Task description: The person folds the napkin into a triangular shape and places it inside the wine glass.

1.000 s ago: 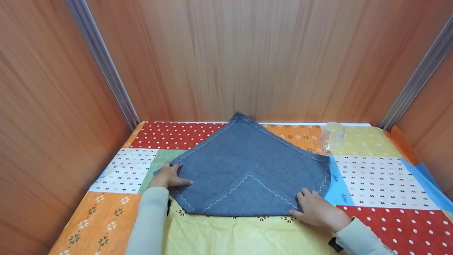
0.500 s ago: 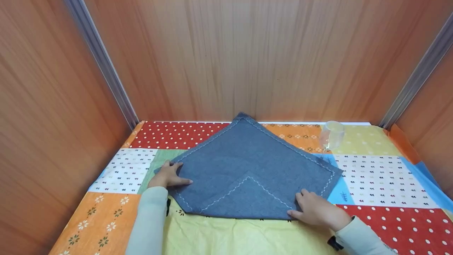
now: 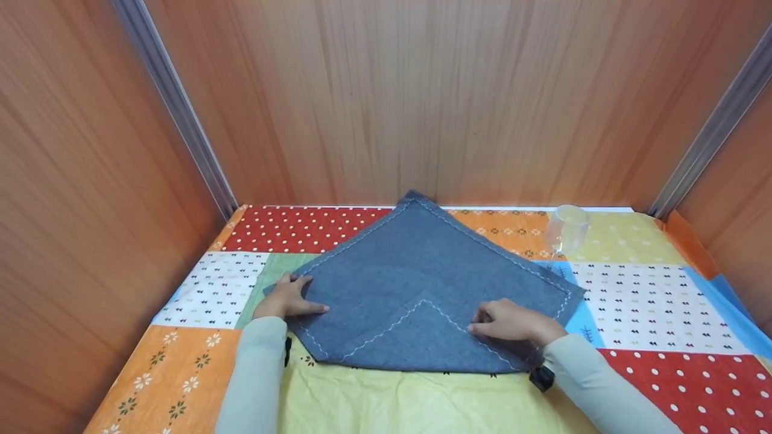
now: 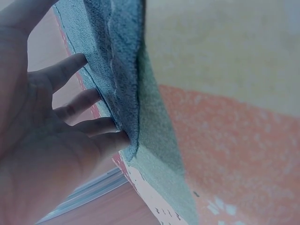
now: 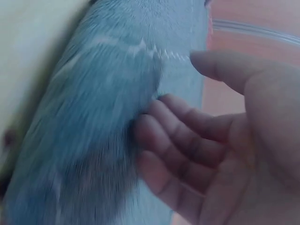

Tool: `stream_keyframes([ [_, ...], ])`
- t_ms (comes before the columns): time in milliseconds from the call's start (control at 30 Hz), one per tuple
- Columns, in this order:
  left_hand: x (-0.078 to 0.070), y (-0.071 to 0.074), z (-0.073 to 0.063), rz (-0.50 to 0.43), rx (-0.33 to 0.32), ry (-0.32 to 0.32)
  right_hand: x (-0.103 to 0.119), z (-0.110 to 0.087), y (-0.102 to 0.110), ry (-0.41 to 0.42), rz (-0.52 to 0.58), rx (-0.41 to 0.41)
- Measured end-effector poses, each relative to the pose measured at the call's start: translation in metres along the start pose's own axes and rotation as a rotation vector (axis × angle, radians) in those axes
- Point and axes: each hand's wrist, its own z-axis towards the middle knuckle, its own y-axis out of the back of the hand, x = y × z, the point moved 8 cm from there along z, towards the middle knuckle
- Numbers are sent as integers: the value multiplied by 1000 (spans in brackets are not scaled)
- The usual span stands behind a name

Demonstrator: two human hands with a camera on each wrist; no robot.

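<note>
A grey cloth (image 3: 374, 271) with white zigzag stitching along its edges lies spread out, one corner pointing at the back wall. Its near edge is a straight fold, and a stitched V shows on top. My left hand (image 3: 291, 299) rests on the cloth's left side, fingers and thumb spread. In the left wrist view its fingertips touch the stitched border. Over the right part of the cloth is my right hand (image 3: 505, 320), thumb close to loosely curled fingers in the head view. The right wrist view, blurred, has that hand (image 5: 201, 140) beside the cloth with nothing held.
A clear stemmed glass (image 3: 567, 229) stands behind the cloth on the right. A patchwork tablecloth (image 3: 386, 401) covers the table. Wood-grain panels (image 3: 422, 102) with metal corner posts close off the back and both sides.
My right hand has left the cloth's near right edge and moved left and inward over it. The cloth's right corner has flattened outward. My left hand has stayed put.
</note>
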Motion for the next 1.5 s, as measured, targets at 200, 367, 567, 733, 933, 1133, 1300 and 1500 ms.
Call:
stream_keyframes([
  [200, -1, 0, 0, -14, 5, 0, 8, 33, -1, 0, 20, -81],
  [367, -2, 0, -1, -13, 2, -2, 10, 50, -1, -23, 44, -87],
  [567, -1, -1, -2, -15, 3, 1, 12, 60, 1, -23, 49, -88],
  [733, -1, -1, -3, -19, 3, 1, 17, 65, 15, -10, 89, -241],
  [933, -1, 0, -2, -7, 1, -1, 20, 71, 39, -7, 99, -498],
  [1133, -1, 0, -2, 22, -12, -17, 15, 74, 53, -18, 164, -712],
  [1300, -1, 0, -1, 17, -21, -26, 1, 80, 30, -93, 150, -497],
  [1500, -3, 0, -1, 28, -21, -32, -8, 75, 23, -110, 50, -340],
])
